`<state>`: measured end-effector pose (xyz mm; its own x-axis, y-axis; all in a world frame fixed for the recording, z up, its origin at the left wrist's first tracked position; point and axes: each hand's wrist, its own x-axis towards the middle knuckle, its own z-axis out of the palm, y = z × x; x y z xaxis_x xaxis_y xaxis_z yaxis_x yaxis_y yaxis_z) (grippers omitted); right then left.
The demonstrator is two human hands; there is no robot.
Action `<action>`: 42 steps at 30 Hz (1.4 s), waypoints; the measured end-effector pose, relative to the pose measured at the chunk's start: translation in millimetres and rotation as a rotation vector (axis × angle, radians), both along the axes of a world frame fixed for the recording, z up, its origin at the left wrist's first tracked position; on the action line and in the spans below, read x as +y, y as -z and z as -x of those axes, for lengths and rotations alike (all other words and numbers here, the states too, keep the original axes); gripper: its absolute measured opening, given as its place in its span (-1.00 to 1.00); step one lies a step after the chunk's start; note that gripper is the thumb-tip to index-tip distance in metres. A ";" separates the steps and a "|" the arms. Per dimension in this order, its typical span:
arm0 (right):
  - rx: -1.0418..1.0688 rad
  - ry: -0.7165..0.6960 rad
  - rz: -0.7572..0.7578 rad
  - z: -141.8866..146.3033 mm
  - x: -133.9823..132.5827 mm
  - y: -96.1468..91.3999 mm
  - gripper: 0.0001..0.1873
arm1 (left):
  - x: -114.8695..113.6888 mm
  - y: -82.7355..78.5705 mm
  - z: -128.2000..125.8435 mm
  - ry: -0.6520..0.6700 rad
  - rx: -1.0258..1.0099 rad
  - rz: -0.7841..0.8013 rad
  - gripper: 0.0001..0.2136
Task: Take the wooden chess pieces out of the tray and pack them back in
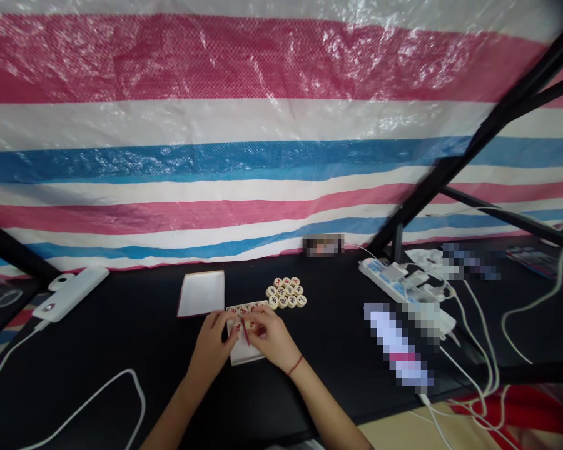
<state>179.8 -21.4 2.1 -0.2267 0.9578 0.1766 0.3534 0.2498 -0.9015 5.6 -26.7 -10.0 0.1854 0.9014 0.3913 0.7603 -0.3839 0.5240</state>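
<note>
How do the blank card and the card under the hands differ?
The blank card lies bare; the other card carries xiangqi pieces. The blank card sits apart from the hands; the other sits beneath the left hand and right hand. Both are pale flat rectangles on the black table.

"Starting from the card (247,357), what's where?"

"The left hand (210,345) and right hand (272,337) are both over it, and a row of Chinese chess pieces (244,309) lies on its far end."

"What's behind it?"

"Behind and to the right is a cluster of chess pieces (286,292). Behind and to the left is a second card (201,294)."

"And further out?"

"A power strip (385,275) is well to the right and a power bank (70,294) well to the left, all on the same table (136,350)."
</note>
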 end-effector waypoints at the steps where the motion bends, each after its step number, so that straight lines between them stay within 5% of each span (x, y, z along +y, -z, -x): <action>1: -0.046 -0.015 -0.023 2.8 -0.8 -2.0 -0.64 | 1.5 2.3 3.3 -0.010 -0.069 0.031 -0.81; 8: -0.315 -0.051 -0.109 16.8 -1.6 -10.8 -0.77 | 2.3 11.8 11.0 -0.050 -0.260 0.141 -0.77; 19: -0.640 -0.070 0.006 22.7 0.5 -11.3 -0.77 | 2.1 14.6 10.3 -0.035 -0.289 0.186 -0.75; 26: -0.578 -0.087 -0.041 19.6 0.8 -12.4 -0.79 | 1.1 11.5 8.7 -0.026 -0.280 0.176 -0.75; 30: -0.497 0.098 -0.051 -18.0 27.1 -24.7 -0.83 | 0.8 10.7 8.9 -0.029 -0.273 0.178 -0.74; 33: -0.710 0.293 0.001 -45.8 61.7 -36.0 -0.75 | 1.1 12.0 9.7 -0.043 -0.261 0.171 -0.74; 36: -0.920 0.236 0.160 -56.7 92.7 -40.9 -0.67 | 1.5 14.1 10.2 -0.043 -0.261 0.178 -0.73; 42: -0.976 0.125 0.279 -51.9 123.5 -37.9 -0.74 | 2.9 18.0 10.2 -0.034 -0.260 0.192 -0.72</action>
